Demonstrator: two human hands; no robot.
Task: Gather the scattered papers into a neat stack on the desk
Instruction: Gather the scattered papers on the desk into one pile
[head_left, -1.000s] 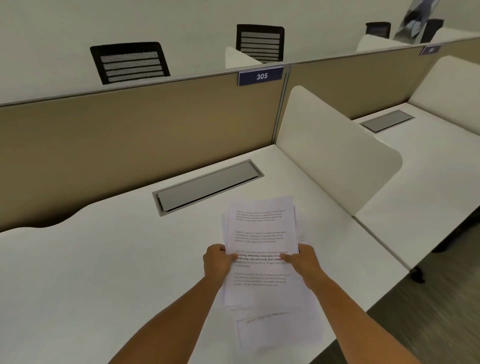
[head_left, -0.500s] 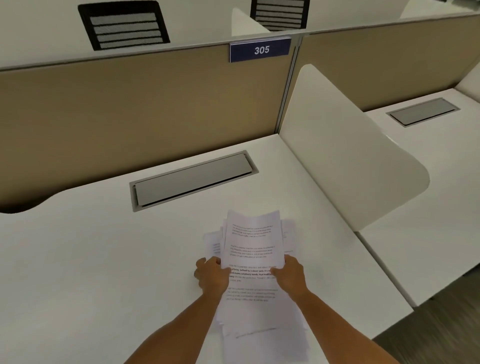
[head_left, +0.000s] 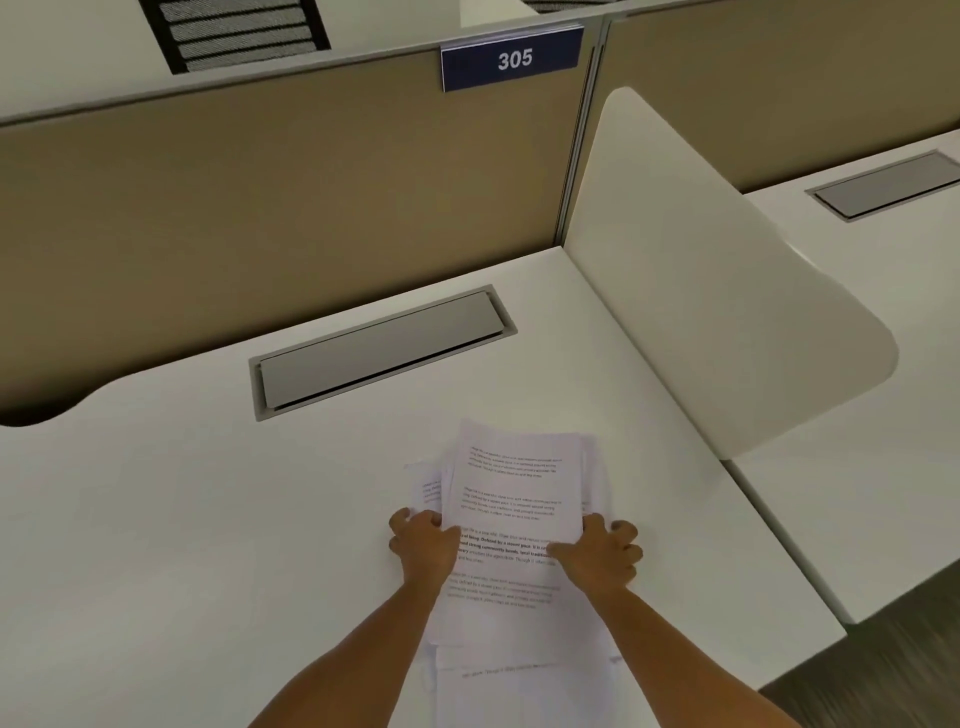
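A loose pile of printed white papers (head_left: 514, 483) lies on the white desk (head_left: 182, 519), its sheets fanned unevenly; some stick out on the left and others reach toward the near edge. My left hand (head_left: 421, 543) grips the pile's left side with curled fingers. My right hand (head_left: 602, 551) holds the right side, thumb pressed on the top sheet. The far ends of the upper sheets curl slightly upward.
A grey cable hatch (head_left: 379, 348) is set into the desk behind the papers. A tan partition (head_left: 260, 208) with a "305" sign (head_left: 511, 58) closes the back. A white curved divider (head_left: 717, 291) borders the right side. The desk's near right corner drops to the floor.
My view has tilted down and closer. Both hands have slid to the pile's sides, and the upper sheets have shifted a little away from me.
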